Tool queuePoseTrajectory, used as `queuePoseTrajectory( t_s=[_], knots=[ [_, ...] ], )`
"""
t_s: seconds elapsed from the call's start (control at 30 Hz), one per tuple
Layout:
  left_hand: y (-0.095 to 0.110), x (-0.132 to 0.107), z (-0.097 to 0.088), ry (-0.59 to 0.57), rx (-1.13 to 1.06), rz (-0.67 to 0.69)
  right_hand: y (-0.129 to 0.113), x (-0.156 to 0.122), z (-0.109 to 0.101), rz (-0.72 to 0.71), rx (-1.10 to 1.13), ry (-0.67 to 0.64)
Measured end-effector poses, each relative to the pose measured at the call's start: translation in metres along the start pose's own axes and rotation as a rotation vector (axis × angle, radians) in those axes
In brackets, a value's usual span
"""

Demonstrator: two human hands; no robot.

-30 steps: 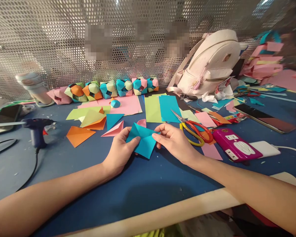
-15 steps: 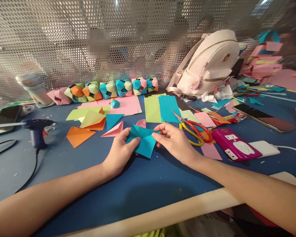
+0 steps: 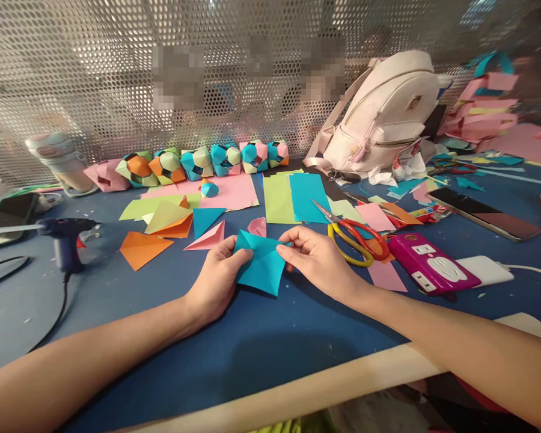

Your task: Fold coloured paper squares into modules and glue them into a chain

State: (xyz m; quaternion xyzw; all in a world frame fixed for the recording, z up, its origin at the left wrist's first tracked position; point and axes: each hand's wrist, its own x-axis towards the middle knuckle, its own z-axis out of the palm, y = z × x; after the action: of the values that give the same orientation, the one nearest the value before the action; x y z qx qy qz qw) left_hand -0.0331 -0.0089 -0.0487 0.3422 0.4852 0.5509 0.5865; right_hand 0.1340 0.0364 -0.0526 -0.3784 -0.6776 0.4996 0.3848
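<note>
A creased sheet of blue paper (image 3: 262, 267) is held between both hands above the blue table (image 3: 288, 349). My left hand (image 3: 216, 273) grips its left edge, thumb on top and fingers underneath, out of sight. At the upper right corner, my right hand (image 3: 313, 261) pinches the paper between thumb and forefinger. Just beyond the sheet lie a folded pink paper piece (image 3: 208, 236) and a smaller pink one (image 3: 257, 227). Farther left are a blue triangle (image 3: 206, 220) and an orange folded piece (image 3: 144, 249).
Scissors (image 3: 349, 237), a purple power adapter (image 3: 433, 264) and a phone (image 3: 482, 213) lie right. A glue gun (image 3: 67, 240) stands left, its cord trailing forward. Along the mesh panel (image 3: 234, 72) are folded paper balls (image 3: 169, 165), a bottle (image 3: 61, 162) and a backpack (image 3: 383, 120).
The blue paper has tilted slightly, its lower edge now nearer to me. Both hands keep their hold with barely any shift, and the view has moved a little.
</note>
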Motion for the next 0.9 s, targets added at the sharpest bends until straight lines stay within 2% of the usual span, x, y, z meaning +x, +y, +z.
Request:
queuePoseTrajectory(
  t_s=[0.43, 0.7, 0.9],
  knots=[
    [-0.0030, 0.0008, -0.0013, -0.088, 0.059, 0.009, 0.0013, -0.0016, 0.0000, -0.016, -0.001, -0.009],
    [-0.0015, 0.0013, -0.0006, -0.047, 0.030, -0.009, 0.0011, -0.0038, 0.0004, -0.027, -0.039, -0.024],
    [-0.0037, 0.0021, -0.0034, -0.062, 0.021, -0.014, -0.0033, -0.0043, 0.0002, -0.033, -0.074, -0.129]
  ],
)
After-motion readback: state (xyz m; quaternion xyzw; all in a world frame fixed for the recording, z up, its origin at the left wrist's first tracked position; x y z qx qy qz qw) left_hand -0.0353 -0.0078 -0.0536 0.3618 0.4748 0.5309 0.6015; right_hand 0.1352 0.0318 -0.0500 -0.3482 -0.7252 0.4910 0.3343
